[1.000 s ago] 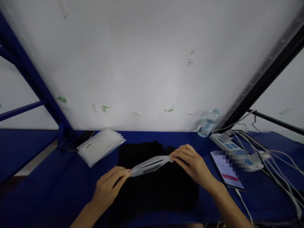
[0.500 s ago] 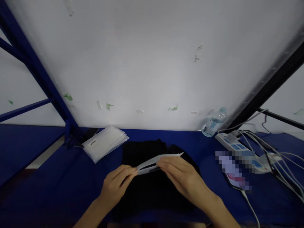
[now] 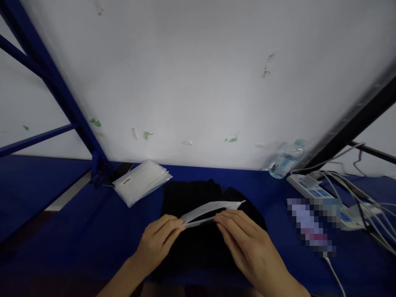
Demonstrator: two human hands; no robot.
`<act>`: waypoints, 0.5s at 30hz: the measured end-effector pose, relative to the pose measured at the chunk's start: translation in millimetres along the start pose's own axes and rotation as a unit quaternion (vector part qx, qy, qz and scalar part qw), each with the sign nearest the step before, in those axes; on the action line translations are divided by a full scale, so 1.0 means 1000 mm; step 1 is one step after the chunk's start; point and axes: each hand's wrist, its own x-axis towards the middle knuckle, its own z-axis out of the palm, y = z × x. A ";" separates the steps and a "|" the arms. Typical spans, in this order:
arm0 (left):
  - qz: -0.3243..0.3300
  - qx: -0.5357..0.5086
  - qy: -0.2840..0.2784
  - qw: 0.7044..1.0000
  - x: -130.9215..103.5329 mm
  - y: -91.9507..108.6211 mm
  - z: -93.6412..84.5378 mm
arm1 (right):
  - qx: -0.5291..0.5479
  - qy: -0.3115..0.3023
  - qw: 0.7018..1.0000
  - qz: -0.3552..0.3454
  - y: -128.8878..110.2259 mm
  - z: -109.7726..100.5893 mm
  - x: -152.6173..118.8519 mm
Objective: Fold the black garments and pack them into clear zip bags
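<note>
A translucent white plastic bag is stretched between my two hands, its mouth gaping toward me. My left hand pinches the bag's left corner between thumb and fingers. On the near edge of the mouth, toward the right, my right hand is closed, with its thumb hidden beneath the fingers. Under the bag lies a dark piece of folded cloth, spread on the blue tabletop; its exact kind is hard to make out.
Several flat plastic bags with a barcode label lie stacked at back left, beside a dark phone-like object. A water bottle, a power strip with white cables, and a charging phone occupy the right. A white wall stands behind.
The bag's mouth has widened, its far edge bowing away from the near one. My right hand has come off the far edge onto the near edge. The view has shifted slightly.
</note>
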 end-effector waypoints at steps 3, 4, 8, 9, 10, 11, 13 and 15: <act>0.019 0.018 0.002 1.000 0.000 0.001 0.000 | 0.008 -0.036 0.999 0.012 0.001 0.000 -0.004; 0.026 0.022 0.002 0.999 0.001 0.002 0.001 | 0.009 -0.053 0.998 0.019 0.002 0.001 -0.005; 0.044 0.031 -0.004 0.999 -0.001 0.005 0.004 | -0.046 -0.100 0.994 0.024 0.002 0.011 -0.010; 0.047 0.034 -0.003 0.998 -0.002 0.007 0.006 | -0.072 -0.103 0.992 0.018 0.000 0.016 -0.011; 0.046 0.033 -0.001 0.998 -0.004 0.009 0.007 | -0.100 -0.103 0.990 0.013 -0.002 0.021 -0.011; 0.040 0.027 -0.002 0.999 -0.006 0.012 0.008 | -0.128 -0.104 0.986 0.012 -0.004 0.026 -0.011; 0.005 -0.002 -0.008 1.000 -0.011 0.017 0.009 | -0.164 -0.106 0.980 0.024 -0.008 0.035 -0.012; -0.101 -0.050 -0.015 0.993 -0.016 0.019 0.007 | -0.168 -0.099 0.980 0.042 -0.009 0.041 -0.012</act>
